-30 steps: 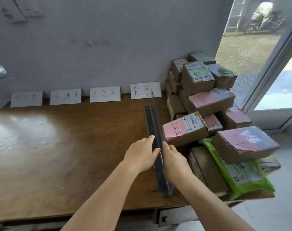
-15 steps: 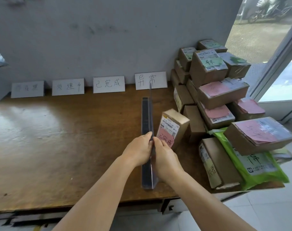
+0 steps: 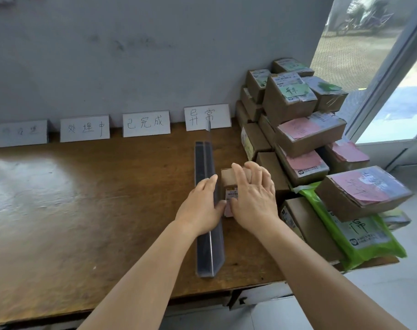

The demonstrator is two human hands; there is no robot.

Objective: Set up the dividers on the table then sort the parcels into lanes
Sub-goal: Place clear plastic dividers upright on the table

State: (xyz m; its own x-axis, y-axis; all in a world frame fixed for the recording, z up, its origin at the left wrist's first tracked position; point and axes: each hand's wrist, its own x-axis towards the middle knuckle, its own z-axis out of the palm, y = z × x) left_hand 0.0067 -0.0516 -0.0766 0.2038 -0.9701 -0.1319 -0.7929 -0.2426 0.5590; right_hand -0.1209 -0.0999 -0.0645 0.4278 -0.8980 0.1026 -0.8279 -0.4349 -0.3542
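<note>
Now left hand (image 3: pixel 201 208) flat against divider (image 3: pixel 204 163); right hand (image 3: pixel 254 198) spread over small parcel (image 3: pixel 230 178).

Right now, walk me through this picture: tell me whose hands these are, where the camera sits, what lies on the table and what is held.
No machine here: a person's two bare hands, filmed by a camera worn on the head, looking forward and down. The left hand rests on a clear acrylic divider standing on the wooden table. The right hand lies with spread fingers over a small cardboard parcel beside the divider; no closed grip shows. Four handwritten lane signs lean at the wall. Stacked parcels and a green mailer bag fill the right end.
</note>
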